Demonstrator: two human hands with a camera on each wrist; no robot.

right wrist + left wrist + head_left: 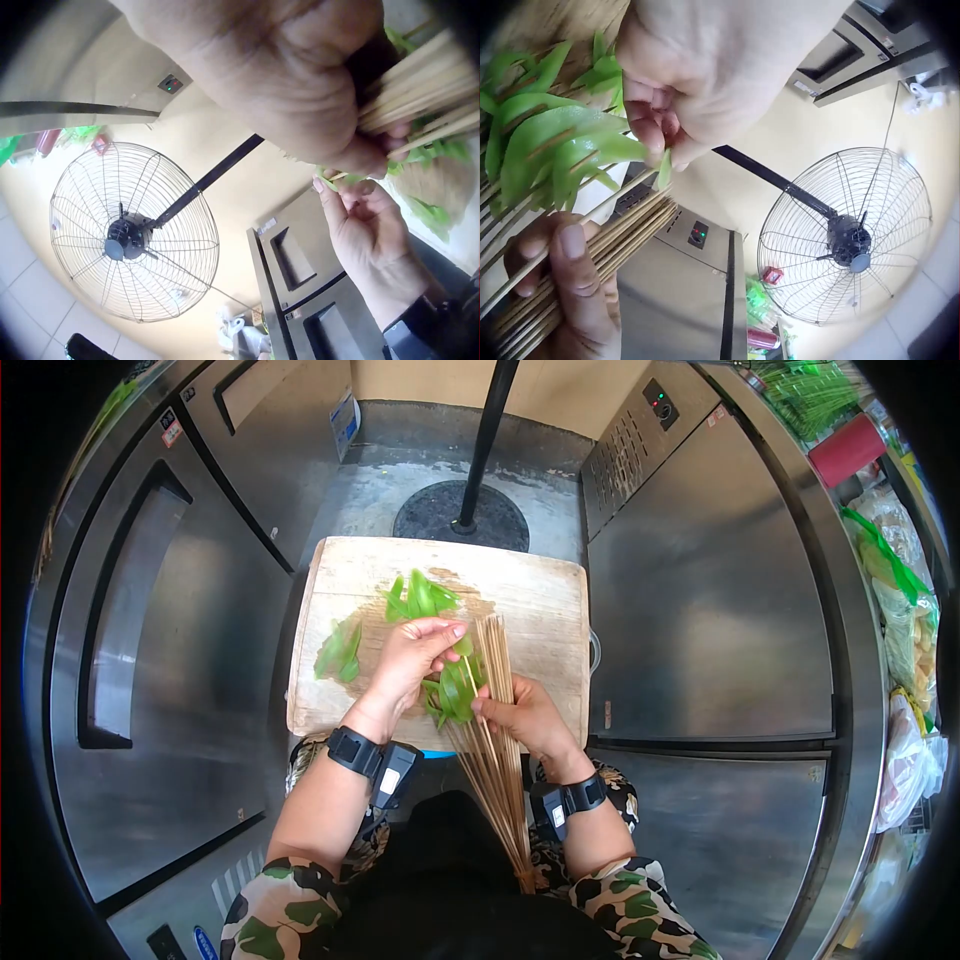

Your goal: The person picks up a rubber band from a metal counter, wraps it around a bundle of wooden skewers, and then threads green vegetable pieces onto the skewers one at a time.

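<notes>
Skewers (500,780) bunched in the gripping right hand (525,717) over the cutting board (540,610), left hand (410,660) pinching leaves (455,690) alongside.

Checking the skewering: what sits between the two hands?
In the head view, green leaf pieces threaded on skewers lie between left hand and right hand.

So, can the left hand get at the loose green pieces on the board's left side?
Probably yes: those green pieces lie uncovered right beside the left hand, with nothing between, though it is pinching another piece.
</notes>
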